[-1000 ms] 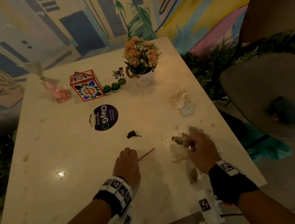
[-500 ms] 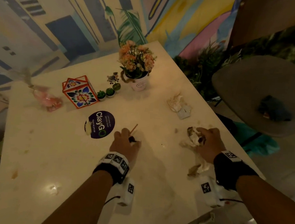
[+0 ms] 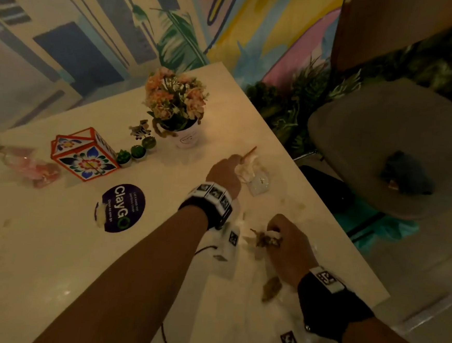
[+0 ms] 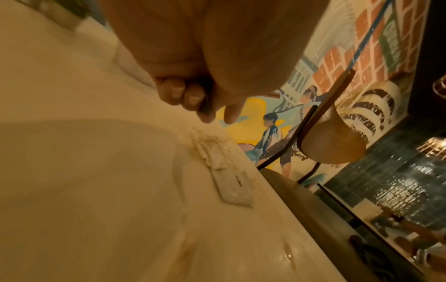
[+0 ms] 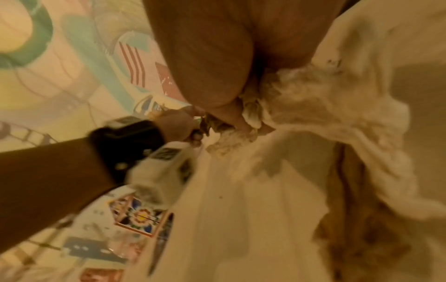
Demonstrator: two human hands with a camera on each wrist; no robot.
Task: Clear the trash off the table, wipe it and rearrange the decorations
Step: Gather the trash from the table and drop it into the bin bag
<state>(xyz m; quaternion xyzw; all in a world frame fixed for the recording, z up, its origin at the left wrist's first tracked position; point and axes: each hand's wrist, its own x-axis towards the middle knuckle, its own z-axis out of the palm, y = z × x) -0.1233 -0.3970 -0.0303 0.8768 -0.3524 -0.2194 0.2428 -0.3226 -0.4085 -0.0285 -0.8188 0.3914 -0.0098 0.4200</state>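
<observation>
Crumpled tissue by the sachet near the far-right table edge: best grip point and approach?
Pinch the crumpled tissue at its raised, bunched top, coming from above; the left hand already hovers there holding a stick. It overlaps the flat sachet, so lift straight up.

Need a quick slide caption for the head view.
Left hand, gripping a stick, reaches crumpled tissue; right hand clutches wadded napkins.

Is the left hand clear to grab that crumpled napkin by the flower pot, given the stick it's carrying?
Probably yes. The left hand pinches the stick and hovers right beside the crumpled napkin; nothing lies between, though its occupied fingers may make the grasp awkward.
</observation>
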